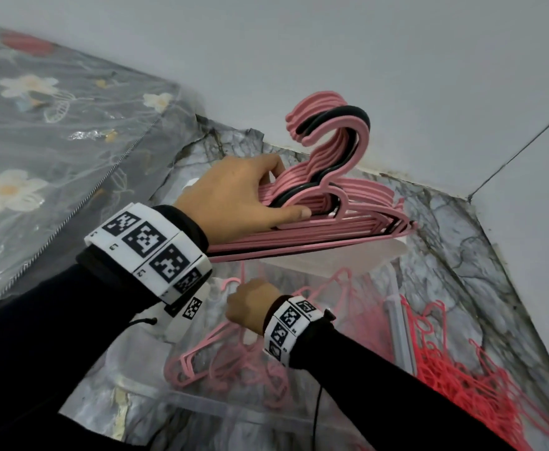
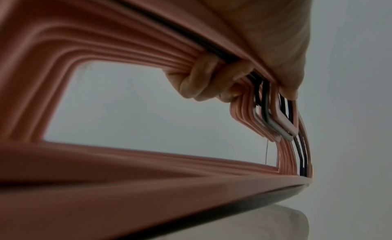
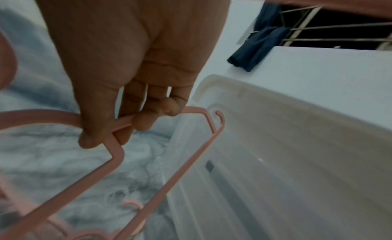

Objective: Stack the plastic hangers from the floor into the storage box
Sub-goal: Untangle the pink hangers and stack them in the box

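Observation:
My left hand (image 1: 234, 196) grips a thick stack of pink hangers (image 1: 331, 203) with a few black ones among them, hooks pointing up toward the wall. In the left wrist view my curled fingers (image 2: 201, 79) wrap the stack of hangers (image 2: 127, 50) from inside. The stack hovers over the translucent white storage box (image 1: 357, 255). Lower down, my right hand (image 1: 247, 304) pinches a single pink hanger (image 3: 169, 159) near its neck, beside the storage box's rim (image 3: 286, 109). More loose pink hangers (image 1: 234, 366) lie tangled below my right wrist.
A bed with a grey floral cover (image 1: 55, 125) fills the left. The grey wall corner (image 1: 468, 196) closes in behind the box. A red mesh (image 1: 468, 385) lies at the right on the marble-patterned floor (image 1: 461, 255). Dark cloth (image 3: 258, 42) hangs on a rack.

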